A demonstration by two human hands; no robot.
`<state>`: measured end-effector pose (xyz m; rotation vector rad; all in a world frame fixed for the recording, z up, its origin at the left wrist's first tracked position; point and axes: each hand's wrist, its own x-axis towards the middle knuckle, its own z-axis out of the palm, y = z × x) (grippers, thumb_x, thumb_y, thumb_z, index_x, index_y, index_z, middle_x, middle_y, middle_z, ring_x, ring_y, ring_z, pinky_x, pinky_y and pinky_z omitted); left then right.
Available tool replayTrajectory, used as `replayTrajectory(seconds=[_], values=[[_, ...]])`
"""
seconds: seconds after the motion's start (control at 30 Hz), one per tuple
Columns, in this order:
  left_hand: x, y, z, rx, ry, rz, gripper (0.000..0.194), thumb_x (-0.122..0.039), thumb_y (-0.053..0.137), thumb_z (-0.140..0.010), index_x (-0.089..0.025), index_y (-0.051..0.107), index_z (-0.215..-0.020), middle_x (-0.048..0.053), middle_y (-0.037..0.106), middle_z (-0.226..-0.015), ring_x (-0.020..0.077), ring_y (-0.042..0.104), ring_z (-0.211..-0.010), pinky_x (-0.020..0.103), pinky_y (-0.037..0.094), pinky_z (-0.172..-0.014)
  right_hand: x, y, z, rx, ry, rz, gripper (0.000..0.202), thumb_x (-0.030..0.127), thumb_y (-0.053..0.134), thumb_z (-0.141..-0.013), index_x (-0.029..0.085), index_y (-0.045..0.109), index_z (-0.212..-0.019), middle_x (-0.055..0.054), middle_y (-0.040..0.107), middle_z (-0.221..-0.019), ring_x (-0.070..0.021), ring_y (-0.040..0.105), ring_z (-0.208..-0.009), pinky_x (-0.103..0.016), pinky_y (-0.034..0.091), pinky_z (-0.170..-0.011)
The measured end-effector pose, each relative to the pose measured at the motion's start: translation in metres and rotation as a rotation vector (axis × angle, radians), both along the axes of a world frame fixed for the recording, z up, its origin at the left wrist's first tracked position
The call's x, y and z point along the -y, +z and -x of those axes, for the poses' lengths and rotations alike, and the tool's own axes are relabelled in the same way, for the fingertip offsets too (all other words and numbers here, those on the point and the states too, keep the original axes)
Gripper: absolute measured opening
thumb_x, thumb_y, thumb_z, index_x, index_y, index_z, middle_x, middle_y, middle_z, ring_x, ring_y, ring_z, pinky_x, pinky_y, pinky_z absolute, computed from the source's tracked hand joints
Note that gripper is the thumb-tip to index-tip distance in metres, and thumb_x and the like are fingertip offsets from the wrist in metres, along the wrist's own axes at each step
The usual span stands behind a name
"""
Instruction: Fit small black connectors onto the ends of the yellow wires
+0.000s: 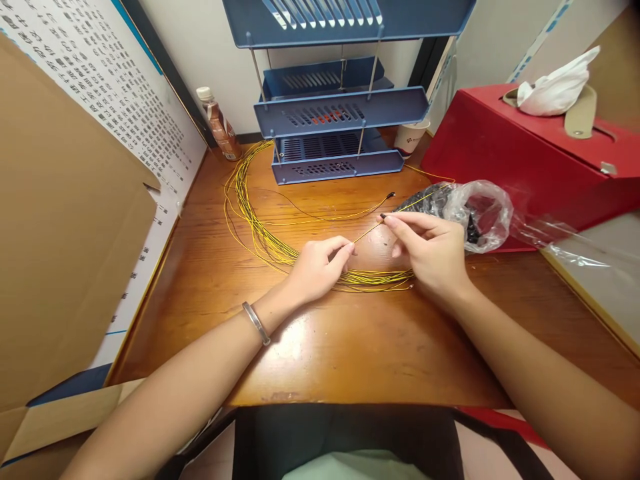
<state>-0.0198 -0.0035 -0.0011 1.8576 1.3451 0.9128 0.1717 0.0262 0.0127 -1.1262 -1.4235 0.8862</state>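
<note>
Over the desk (360, 347), left hand (319, 268) and right hand (437, 255) pinch a yellow wire (367, 233) slanting away rightward

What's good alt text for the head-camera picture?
A person's left hand and right hand pinch a thin yellow wire. A yellow coil lies by them on a wooden table, with a blue rack and red box beyond.

A narrow silver-coloured metal bracelet (256, 324) circled the left wrist (275, 310), left of the frame's centre; its band looked flat and shiny. The left hand (319, 268) and right hand (439, 257) were bare, as were both forearms (195, 373). Pale green cloth (357, 467), softly creased, showed at bottom centre. Whether the dark surface (345, 430) above it was clothing was unclear.
</note>
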Motion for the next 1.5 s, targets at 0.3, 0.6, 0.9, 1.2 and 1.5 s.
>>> replayTrajectory(seconds=[0.3,0.6,0.9,1.2,1.5], values=[[0.0,0.0,0.001,-0.01,-0.014,-0.017,0.035,-0.027,0.048,-0.101,-0.017,0.063,-0.071,0.0,0.067,-0.069,0.014,0.058,-0.067,0.027,0.041,-0.07,0.006,-0.007,0.007,0.025,0.199,0.076,0.024,0.036,0.079,-0.08,0.015,0.082,-0.09,-0.004,0.073,-0.069,-0.0113,0.059,-0.045,-0.024,0.05,-0.047],[-0.001,-0.002,0.002,0.007,-0.032,-0.022,0.036,-0.029,0.047,-0.101,-0.016,0.061,-0.071,-0.001,0.063,-0.068,0.0137,0.056,-0.067,0.027,0.04,-0.069,0.007,-0.012,0.006,0.071,0.262,0.072,0.025,0.035,0.078,-0.081,0.014,0.083,-0.094,-0.005,0.074,-0.069,-0.0118,0.062,-0.048,-0.021,0.05,-0.046],[-0.001,-0.002,0.001,0.001,-0.027,-0.011,0.034,-0.029,0.048,-0.101,-0.016,0.063,-0.072,0.0,0.064,-0.07,0.0136,0.056,-0.067,0.027,0.04,-0.069,0.005,-0.01,0.006,0.071,0.162,0.035,0.024,0.034,0.077,-0.082,0.014,0.083,-0.093,-0.006,0.076,-0.074,-0.0086,0.057,-0.043,-0.021,0.048,-0.044],[-0.001,-0.001,0.001,-0.003,-0.039,-0.023,0.034,-0.028,0.048,-0.101,-0.016,0.063,-0.072,-0.001,0.063,-0.069,0.0133,0.055,-0.067,0.027,0.039,-0.068,0.006,-0.012,0.008,0.063,0.249,0.063,0.025,0.034,0.077,-0.082,0.013,0.082,-0.092,-0.002,0.069,-0.06,-0.0105,0.058,-0.044,-0.021,0.047,-0.043],[0.0,0.0,0.0,0.004,-0.018,-0.011,0.034,-0.029,0.049,-0.101,-0.016,0.065,-0.074,0.0,0.067,-0.071,0.0131,0.057,-0.068,0.027,0.04,-0.07,0.001,-0.007,0.003,0.028,0.07,0.014,0.022,0.034,0.077,-0.082,0.015,0.082,-0.091,-0.002,0.07,-0.063,-0.008,0.05,-0.04,-0.022,0.042,-0.04]])
